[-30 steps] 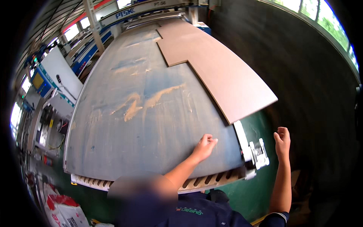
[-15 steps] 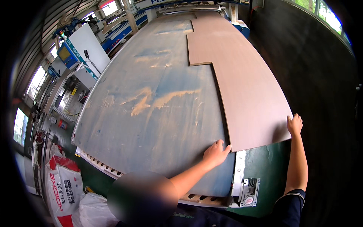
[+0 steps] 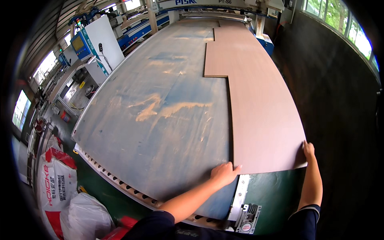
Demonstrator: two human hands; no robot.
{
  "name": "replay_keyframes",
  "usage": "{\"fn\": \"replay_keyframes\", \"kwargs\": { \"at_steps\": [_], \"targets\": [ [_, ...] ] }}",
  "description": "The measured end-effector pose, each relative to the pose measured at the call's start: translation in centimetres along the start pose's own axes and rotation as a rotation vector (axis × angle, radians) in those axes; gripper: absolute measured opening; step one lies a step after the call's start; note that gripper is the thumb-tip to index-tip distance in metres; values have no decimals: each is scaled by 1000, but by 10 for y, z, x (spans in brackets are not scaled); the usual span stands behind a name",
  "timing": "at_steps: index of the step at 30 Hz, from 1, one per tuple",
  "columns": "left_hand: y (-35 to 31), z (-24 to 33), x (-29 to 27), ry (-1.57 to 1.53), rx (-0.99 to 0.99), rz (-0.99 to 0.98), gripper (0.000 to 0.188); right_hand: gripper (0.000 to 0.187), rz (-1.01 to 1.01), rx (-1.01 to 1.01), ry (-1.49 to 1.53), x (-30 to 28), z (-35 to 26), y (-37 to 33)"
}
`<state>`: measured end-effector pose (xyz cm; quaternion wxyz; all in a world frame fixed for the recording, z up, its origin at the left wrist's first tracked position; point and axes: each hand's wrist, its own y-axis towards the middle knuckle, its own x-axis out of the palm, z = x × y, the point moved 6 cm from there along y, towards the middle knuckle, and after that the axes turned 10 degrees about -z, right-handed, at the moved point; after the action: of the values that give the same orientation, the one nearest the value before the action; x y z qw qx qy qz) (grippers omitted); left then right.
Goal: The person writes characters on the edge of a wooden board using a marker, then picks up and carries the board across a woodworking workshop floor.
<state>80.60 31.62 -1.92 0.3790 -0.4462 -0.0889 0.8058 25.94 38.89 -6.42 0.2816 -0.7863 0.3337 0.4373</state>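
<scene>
A long pinkish-brown board (image 3: 266,120) with a stepped left side lies along the right part of a large grey-blue machine bed (image 3: 176,140). Its near end juts past the bed's right side. My left hand (image 3: 225,173) is closed at the board's near left corner, thumb against the edge and knuckles up. At the right edge, close to the near right corner, my right hand (image 3: 309,150) grips the board. Most of its fingers are hidden.
Tan dust patches (image 3: 172,110) streak the bed. A slotted rail (image 3: 120,182) runs along its near edge, with a metal bracket (image 3: 247,220) at the right. White-and-red sacks (image 3: 60,182) stand left. A control cabinet (image 3: 98,46) is farther off; a gantry (image 3: 208,8) spans the far end.
The view has shifted, so the board's near end sits lower in the picture. My left fingers look more curled, and fewer fingers of my right hand show at the edge.
</scene>
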Motion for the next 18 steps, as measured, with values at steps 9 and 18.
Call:
{"fn": "replay_keyframes", "kwargs": {
  "at_steps": [9, 18],
  "targets": [
    [-46, -68, -28, -193, -97, 239, 60, 58, -153, 30, 35, -24, -77, -73],
    [-24, -119, -54, -1250, 2, 87, 36, 54, -272, -98, 69, 13, -122, -141]
  ]
}}
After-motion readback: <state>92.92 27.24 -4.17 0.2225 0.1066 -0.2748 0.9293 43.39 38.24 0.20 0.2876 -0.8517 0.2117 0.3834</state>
